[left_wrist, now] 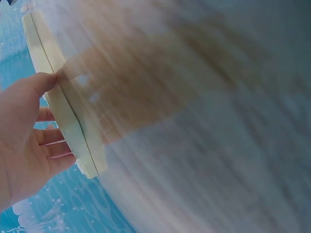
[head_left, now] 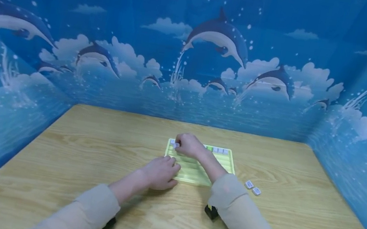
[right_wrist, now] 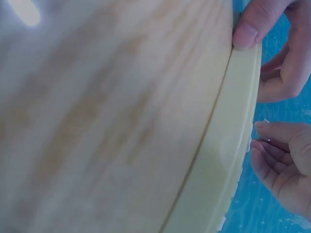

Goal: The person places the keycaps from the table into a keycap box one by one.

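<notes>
A light yellow-green ridged tray (head_left: 192,175) lies on the table, with small white tiles (head_left: 220,150) and a green piece (head_left: 209,148) along its far row. My left hand (head_left: 160,173) holds the tray's near left corner. In the left wrist view its thumb (left_wrist: 44,83) presses the tray's side wall while the other fingers bend over the far side. Over the far left of the tray, my right hand (head_left: 191,146) pinches a small white tile (head_left: 176,145) between thumb and fingertips. The right wrist view shows this pinch beyond the tray edge, with the tile mostly hidden.
Two loose white tiles with printed marks (head_left: 252,188) lie on the wooden table (head_left: 111,139) to the right of the tray. A blue dolphin-print curtain (head_left: 157,98) encloses the table at the back and sides. Dark wrist devices (head_left: 211,212) show under both sleeves.
</notes>
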The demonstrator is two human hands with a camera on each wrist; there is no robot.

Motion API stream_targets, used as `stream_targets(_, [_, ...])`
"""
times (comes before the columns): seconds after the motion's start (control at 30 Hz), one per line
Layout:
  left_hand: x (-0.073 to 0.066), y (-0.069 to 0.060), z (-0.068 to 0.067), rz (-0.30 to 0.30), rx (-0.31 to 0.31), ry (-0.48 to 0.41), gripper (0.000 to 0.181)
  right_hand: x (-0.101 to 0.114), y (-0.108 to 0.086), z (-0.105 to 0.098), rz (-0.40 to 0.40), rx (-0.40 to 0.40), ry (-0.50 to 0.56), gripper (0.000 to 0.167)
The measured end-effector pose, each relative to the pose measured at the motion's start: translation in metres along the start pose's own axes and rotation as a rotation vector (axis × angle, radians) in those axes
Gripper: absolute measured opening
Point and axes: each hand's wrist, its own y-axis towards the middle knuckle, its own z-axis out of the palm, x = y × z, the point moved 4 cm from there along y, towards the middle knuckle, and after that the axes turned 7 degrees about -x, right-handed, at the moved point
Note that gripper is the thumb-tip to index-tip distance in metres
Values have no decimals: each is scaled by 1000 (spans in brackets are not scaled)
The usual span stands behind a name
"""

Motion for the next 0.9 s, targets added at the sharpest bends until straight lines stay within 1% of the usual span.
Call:
stream_targets(0.17, [1,-1,-1,-3,-13,-3,32,4,5,-4,-10,29,-45,5])
stream_targets(0.37, [0,-1,-1,2,-29,-1,32,8,10,-3,-40,67,-143,14])
stream_targets(0.57, [-1,0,1,0,-17,14,35,9,14,1,-39,93,-193,19])
stream_targets(0.73, [-1,0,-1,-2,-16,17,36,9,17,6,-49,89,-201,24])
stream_targets(0.9, [-1,0,0,-1,-13,26,37,9,17,8,-42,93,-191,27])
